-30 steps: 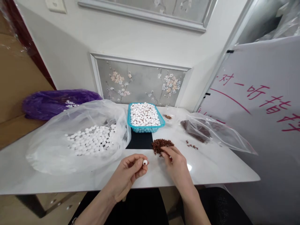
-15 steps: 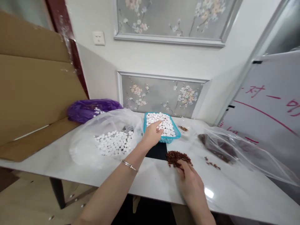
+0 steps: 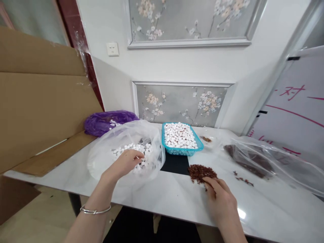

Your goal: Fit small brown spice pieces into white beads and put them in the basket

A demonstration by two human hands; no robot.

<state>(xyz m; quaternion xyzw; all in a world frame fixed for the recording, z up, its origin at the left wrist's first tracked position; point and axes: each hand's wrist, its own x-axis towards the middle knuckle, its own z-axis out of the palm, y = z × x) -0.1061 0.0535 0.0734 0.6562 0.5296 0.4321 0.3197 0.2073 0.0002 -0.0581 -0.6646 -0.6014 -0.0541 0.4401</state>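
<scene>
My left hand (image 3: 128,162) is over the mouth of a clear plastic bag (image 3: 101,152) of white balls (image 3: 147,148), its fingers curled together; whether they hold a ball is too small to tell. My right hand (image 3: 219,194) rests at the near edge of a pile of small reddish-brown pieces (image 3: 201,172), fingertips pinched on some of them. Behind the hands stands a blue basket (image 3: 198,143) filled with white balls, a few brown bits among them. A black mat (image 3: 174,162) lies partly under the basket.
A purple bag (image 3: 101,123) and an open cardboard box (image 3: 43,101) are at the left. At the right lie a clear bag with dark brown contents (image 3: 249,162) and some loose brown pieces (image 3: 244,180). A whiteboard (image 3: 298,111) leans behind.
My left hand has left the basket and moved left and nearer, over the bag of white balls. My right hand stays at the brown pile. The view has shifted slightly.
</scene>
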